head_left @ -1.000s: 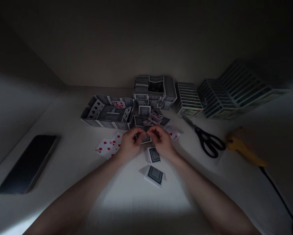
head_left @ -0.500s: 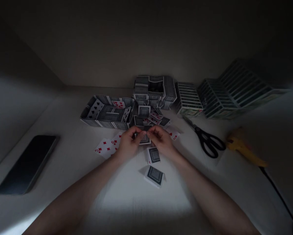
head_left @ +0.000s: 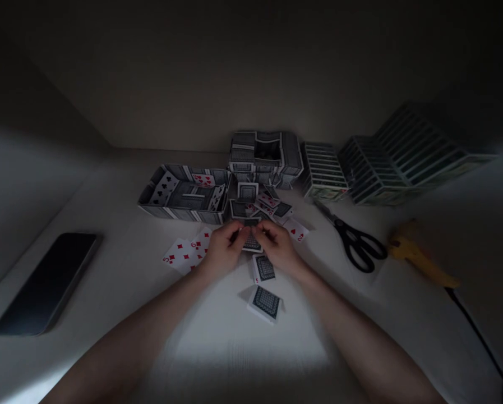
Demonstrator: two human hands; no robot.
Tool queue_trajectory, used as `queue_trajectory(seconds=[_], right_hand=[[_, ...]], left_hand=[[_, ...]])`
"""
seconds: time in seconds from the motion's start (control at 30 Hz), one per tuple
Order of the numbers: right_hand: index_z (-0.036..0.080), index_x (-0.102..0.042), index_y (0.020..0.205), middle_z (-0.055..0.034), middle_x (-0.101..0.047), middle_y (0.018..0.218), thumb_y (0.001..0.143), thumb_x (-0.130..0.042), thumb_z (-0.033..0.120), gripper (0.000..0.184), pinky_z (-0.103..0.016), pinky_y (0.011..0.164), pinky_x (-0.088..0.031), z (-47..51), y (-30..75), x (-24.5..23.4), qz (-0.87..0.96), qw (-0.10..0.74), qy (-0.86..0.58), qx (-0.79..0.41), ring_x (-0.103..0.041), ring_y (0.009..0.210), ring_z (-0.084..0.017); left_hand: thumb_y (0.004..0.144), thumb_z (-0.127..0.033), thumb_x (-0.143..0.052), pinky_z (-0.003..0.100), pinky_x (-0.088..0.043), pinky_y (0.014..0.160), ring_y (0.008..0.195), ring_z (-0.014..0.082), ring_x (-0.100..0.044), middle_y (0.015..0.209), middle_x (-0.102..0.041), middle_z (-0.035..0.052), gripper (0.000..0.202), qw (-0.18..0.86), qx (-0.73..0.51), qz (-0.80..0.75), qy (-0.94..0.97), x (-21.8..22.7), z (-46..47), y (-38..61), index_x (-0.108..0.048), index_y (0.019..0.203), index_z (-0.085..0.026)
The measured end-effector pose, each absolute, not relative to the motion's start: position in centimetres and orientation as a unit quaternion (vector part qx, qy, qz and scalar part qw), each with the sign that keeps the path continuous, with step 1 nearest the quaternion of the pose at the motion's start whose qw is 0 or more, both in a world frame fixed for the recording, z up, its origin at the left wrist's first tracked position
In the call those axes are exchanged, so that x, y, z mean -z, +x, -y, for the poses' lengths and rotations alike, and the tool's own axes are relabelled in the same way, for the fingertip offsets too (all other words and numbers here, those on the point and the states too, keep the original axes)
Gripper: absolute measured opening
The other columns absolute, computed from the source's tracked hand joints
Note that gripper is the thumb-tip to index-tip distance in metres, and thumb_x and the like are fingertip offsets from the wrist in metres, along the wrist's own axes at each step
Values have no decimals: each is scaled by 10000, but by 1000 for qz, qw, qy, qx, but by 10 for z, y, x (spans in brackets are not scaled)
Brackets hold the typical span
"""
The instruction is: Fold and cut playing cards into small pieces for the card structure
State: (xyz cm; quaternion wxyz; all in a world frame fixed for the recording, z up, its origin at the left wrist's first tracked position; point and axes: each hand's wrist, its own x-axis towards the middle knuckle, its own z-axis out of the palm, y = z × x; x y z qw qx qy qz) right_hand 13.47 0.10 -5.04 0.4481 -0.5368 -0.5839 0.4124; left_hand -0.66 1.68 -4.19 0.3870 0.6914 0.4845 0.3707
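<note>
My left hand point(head_left: 222, 248) and my right hand point(head_left: 278, 244) meet at the middle of the white table, fingertips pinching the edges of a dark-backed playing card point(head_left: 251, 242) that stands tilted between them. Just behind it lies a loose heap of cards point(head_left: 262, 206), some face up. Two walled card structures, one point(head_left: 184, 195) to the left and one point(head_left: 266, 152) at the back, rise beyond the heap. Face-up diamond cards point(head_left: 179, 253) lie near my left hand. Two face-down cards point(head_left: 264, 303) lie nearer me, below my hands.
A black smartphone point(head_left: 47, 286) lies at the left. To the right are black-handled scissors point(head_left: 360, 247), a yellow hot glue gun point(head_left: 415, 255) with a black cable, and ribbed card constructions point(head_left: 324, 171) point(head_left: 411, 151). A wall rises behind the table.
The card between my hands has shifted slightly down and to the right, and my hands have drawn a little closer around it. The other cards have not visibly moved.
</note>
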Motion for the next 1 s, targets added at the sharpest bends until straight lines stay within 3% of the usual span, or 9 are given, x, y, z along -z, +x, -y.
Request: queue_trajectory(seconds=[0.3,0.57,1.0], right_hand=[[195,-490,673,51,-394,545,787,-500,382,219,-207,441,-287,0,133,48,538,482,-543,-429,-387,494,-98],[181,-482,649,45,-403,564,801,-482,320,205,-200,465,-294,1,135,41,599,444,-510,-428,-386,519,-90],[189,-533,653,48,-457,523,766,-540,353,200,-203,430,-317,2,136,47,559,454,-488,-492,-417,460,-91]], left_hand=[[825,-318,-416,198,-319,506,552,91,-403,567,-431,-34,265,397,-389,-488,672,41,-17,-5,-478,623,-157],[823,-270,-417,206,-295,511,536,88,-374,564,-395,-41,233,359,-376,-467,715,41,-18,-5,-448,618,-165],[815,-374,-447,206,-251,447,503,82,-314,537,-318,-45,321,447,-388,-460,663,37,-18,-7,-396,573,-170]])
